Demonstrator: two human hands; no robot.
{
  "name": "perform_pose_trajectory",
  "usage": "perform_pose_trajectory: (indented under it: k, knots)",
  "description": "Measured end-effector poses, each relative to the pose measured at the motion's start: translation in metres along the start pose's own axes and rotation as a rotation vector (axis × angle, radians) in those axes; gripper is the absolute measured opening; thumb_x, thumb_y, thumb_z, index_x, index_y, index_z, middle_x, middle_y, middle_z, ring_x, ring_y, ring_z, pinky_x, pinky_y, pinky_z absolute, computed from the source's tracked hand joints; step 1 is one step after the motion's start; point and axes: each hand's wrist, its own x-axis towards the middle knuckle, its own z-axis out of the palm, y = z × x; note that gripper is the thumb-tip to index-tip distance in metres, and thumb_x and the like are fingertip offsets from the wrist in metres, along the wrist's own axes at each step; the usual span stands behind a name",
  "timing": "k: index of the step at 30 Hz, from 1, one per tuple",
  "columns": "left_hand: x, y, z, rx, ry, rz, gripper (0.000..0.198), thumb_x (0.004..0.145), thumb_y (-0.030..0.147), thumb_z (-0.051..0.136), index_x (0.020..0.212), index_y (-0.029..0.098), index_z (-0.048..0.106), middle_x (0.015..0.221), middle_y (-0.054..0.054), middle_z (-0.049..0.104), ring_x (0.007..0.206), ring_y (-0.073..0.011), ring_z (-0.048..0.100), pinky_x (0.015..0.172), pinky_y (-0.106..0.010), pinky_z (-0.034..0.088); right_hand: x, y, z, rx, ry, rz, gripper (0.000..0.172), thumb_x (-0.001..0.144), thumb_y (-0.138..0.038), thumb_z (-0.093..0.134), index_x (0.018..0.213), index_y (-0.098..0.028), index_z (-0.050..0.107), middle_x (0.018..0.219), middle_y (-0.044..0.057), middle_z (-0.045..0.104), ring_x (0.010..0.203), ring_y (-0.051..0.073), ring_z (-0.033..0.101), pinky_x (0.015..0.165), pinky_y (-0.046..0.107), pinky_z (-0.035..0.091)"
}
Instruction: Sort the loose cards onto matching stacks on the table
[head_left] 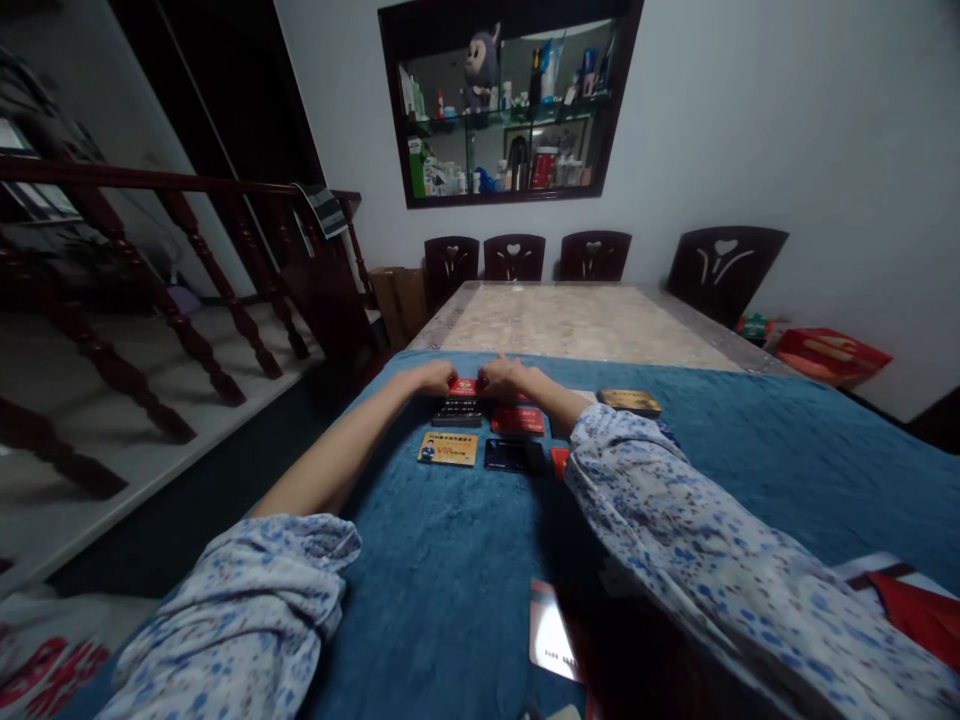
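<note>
red card (463, 386) half hidden between left hand (435, 378) and right hand (501, 376), grip unclear

Light is dim and indoor. Under the left hand (435, 378) and right hand (501, 376), a blue cloth (750, 450) covers the near part of a long table (577, 320); beyond the hands its marbled top lies bare. Past the far end, three dark wooden chairs (514, 257) stand in a row against the white wall (787, 130); a fourth chair (724, 265) stands far right of the hands. Above the chairs is a dark-framed wall niche (510, 195), with glass shelves of bottles and a plush toy (480, 65). Left of the hands is a dark red banister (187, 260), with pale floor (112, 400) behind it. A cardboard box (401, 295) sits left of the chairs. A red bag (829, 352) lies low at far right.
</note>
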Motion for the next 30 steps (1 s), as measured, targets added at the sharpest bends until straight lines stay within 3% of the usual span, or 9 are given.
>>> perform_pose_trajectory:
  k: [6, 19, 25, 30]
  knots:
    - [0.007, -0.005, 0.004, -0.079, -0.008, 0.018, 0.029, 0.063, 0.013, 0.063, 0.089, 0.021, 0.075, 0.082, 0.002, 0.073, 0.081, -0.0157, 0.064, 0.068, -0.019, 0.045, 0.005, 0.001, 0.004, 0.013, -0.01, 0.006, 0.042, 0.081, -0.043, 0.065, 0.116, -0.02, 0.071, 0.129, 0.015, 0.066, 0.126, 0.037, 0.05, 0.097, 0.051, 0.047]
    - [0.011, -0.008, 0.006, -0.173, -0.025, 0.017, 0.026, 0.059, 0.015, 0.063, 0.083, 0.019, 0.073, 0.073, 0.003, 0.069, 0.073, -0.0153, 0.062, 0.061, -0.02, 0.042, 0.009, -0.002, 0.007, 0.027, -0.01, 0.015, 0.035, 0.082, -0.028, 0.06, 0.111, -0.016, 0.073, 0.121, 0.017, 0.069, 0.122, 0.035, 0.054, 0.094, 0.046, 0.049]
    - [0.009, -0.007, 0.005, -0.155, -0.036, 0.024, 0.032, 0.065, 0.017, 0.061, 0.095, 0.015, 0.072, 0.079, 0.001, 0.071, 0.076, -0.0154, 0.062, 0.065, -0.019, 0.043, 0.011, 0.002, 0.009, 0.037, 0.001, 0.019, 0.034, 0.081, -0.031, 0.061, 0.11, -0.018, 0.073, 0.123, 0.016, 0.068, 0.123, 0.035, 0.053, 0.095, 0.046, 0.048]
    - [0.005, -0.006, 0.006, -0.114, -0.004, -0.03, 0.048, 0.069, 0.018, 0.059, 0.116, 0.021, 0.068, 0.1, -0.001, 0.074, 0.09, -0.0171, 0.067, 0.074, -0.019, 0.049, 0.012, 0.004, 0.01, 0.027, 0.001, 0.002, 0.037, 0.079, -0.034, 0.064, 0.111, -0.016, 0.073, 0.123, 0.017, 0.068, 0.119, 0.035, 0.055, 0.092, 0.046, 0.05]
